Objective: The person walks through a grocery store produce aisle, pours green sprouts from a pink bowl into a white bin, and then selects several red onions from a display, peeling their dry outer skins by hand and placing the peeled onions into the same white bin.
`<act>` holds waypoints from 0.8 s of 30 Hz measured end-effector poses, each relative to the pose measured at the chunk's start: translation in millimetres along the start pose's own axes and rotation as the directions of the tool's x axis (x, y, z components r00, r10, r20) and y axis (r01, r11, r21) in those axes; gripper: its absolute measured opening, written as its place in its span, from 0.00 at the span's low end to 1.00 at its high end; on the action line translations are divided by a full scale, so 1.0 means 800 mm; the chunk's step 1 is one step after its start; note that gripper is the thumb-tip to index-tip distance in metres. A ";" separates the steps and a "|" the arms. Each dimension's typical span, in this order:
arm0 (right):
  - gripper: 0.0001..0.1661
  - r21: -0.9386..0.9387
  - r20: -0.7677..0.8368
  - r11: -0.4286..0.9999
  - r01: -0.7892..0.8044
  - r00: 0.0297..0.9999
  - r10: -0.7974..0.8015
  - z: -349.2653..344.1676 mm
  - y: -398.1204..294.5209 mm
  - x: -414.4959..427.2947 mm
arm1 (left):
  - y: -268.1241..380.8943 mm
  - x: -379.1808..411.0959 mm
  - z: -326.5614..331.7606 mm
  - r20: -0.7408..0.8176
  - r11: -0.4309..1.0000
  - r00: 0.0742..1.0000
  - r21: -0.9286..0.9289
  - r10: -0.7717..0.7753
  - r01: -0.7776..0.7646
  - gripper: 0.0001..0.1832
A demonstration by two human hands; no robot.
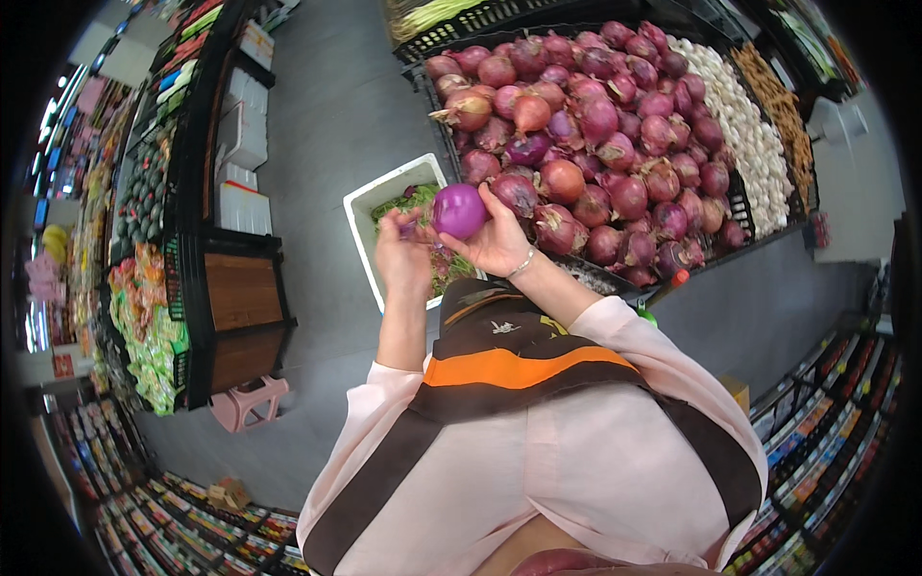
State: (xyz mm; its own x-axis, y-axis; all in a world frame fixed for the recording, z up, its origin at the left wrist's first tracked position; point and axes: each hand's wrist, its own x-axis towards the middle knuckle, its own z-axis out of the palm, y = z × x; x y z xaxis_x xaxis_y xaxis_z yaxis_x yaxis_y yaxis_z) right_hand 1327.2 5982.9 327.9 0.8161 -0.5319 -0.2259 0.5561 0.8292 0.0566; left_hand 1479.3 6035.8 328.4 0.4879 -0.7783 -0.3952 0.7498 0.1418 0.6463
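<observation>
My right hand [497, 237] cradles a smooth, shiny peeled red onion [459, 212], with the thumb and fingers around its right and lower sides. Just left of the onion is my left hand [403, 248], its fingers bent around a thin purple scrap of onion skin [408, 230]; blur hides the exact grip. Below both hands stands a white foam box [366, 248] holding green trimmings [448, 277] and purple skins. A large heap of red onions [598, 144], most in dry skins, fills the black display crate ahead and to the right.
White garlic bulbs [742, 129] and a bin of ginger-like roots [774, 108] adjoin the onions. A black crate of green stalks [446, 18] is beyond. Left across the grey floor are a wooden-fronted produce stand [243, 291], white foam boxes [243, 205] and a pink stool [252, 403].
</observation>
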 end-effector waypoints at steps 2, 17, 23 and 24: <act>0.38 0.139 -0.050 0.989 0.046 0.998 -0.040 -0.005 -0.004 0.001 | 0.011 0.007 -0.007 0.003 0.982 0.982 0.026 0.187 -0.187 0.17; 0.39 -0.186 -0.035 0.977 0.108 0.993 -0.117 0.002 -0.060 -0.050 | 0.016 0.081 -0.058 0.081 0.614 0.933 0.732 0.351 -0.294 0.21; 0.34 -0.287 -0.070 0.891 0.351 0.920 -0.385 -0.004 -0.108 -0.104 | -0.025 0.063 0.035 0.331 0.366 0.911 0.839 0.244 -0.403 0.27; 0.33 -0.316 -0.075 0.856 0.410 0.888 -0.454 -0.008 -0.119 -0.116 | -0.036 0.061 0.054 0.354 0.309 0.907 0.857 0.228 -0.412 0.27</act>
State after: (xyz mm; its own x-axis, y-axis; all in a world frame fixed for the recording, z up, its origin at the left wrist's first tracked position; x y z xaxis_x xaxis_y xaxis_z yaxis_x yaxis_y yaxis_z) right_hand 1197.7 5954.8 337.4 0.4609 -0.8356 -0.2990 0.7610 0.5454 -0.3513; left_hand 1462.4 5967.2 319.0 0.4554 -0.8901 0.0201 -0.3522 -0.1593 0.9223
